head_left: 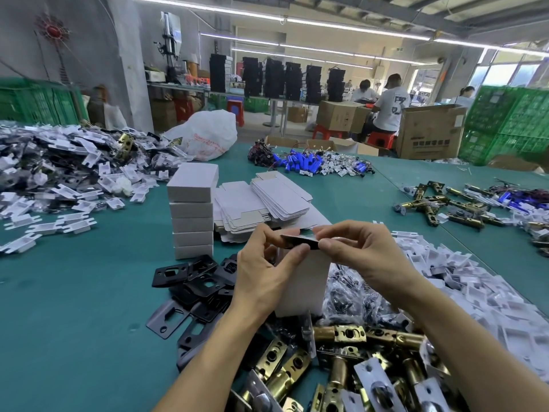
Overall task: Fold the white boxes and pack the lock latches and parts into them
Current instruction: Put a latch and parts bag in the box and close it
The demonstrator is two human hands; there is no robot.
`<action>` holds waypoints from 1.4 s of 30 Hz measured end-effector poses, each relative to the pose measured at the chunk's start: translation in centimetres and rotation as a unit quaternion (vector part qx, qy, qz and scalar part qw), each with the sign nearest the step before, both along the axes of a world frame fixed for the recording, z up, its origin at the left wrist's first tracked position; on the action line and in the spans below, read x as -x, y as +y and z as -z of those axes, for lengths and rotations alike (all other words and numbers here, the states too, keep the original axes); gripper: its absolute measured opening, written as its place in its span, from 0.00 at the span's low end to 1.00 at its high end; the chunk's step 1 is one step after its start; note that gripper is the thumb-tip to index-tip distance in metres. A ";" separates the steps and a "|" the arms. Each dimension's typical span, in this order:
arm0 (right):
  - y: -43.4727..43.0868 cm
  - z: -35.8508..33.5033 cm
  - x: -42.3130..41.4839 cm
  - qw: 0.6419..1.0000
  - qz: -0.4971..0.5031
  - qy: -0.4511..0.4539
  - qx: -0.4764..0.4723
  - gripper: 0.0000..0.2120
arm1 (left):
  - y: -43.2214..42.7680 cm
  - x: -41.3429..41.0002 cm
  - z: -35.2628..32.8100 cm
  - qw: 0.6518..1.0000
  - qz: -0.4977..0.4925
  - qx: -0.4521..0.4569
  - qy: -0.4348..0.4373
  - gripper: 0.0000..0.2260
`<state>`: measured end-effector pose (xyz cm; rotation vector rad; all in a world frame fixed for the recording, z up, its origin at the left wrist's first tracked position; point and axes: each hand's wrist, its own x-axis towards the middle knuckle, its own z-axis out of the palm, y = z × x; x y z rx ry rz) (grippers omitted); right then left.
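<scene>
Holding thin black metal plate [297, 240] over upright open white cardboard box [303, 289]: your left hand [261, 272] and right hand [362, 254] each pinch one end, grip tight. Stack of closed white boxes [193, 215] done, on green tabletop [74, 292]. Flat white box blanks [276, 197], brass lock latches [338, 334] remain; most work ahead.

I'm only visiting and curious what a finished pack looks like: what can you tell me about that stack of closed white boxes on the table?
The stack of white boxes is five closed, plain, cardboard-looking cartons lying flat one on another, slightly uneven but upright. It stands on the green table, close beside the flat unfolded blanks to its right, behind the black plates. The left hand and right hand are clear of it.
</scene>
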<state>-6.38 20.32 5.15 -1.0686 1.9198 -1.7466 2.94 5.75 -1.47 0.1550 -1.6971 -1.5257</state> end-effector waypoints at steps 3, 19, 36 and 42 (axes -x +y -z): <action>0.0 -0.3 0.2 1.000 -0.017 0.018 -0.016 0.07 | 0.1 -0.1 -0.3 1.000 0.004 -0.023 0.010 0.20; 1.0 0.2 1.0 0.999 0.011 0.010 -0.035 0.07 | 0.2 0.1 -0.1 1.000 0.014 0.023 0.004 0.09; 0.3 0.7 1.1 0.984 0.036 0.150 -0.087 0.04 | -0.1 -0.1 -0.4 0.996 -0.050 0.071 0.017 0.11; 0.2 0.9 0.8 0.980 0.026 0.178 -0.087 0.06 | -0.5 0.0 -0.1 0.993 -0.036 0.113 0.028 0.14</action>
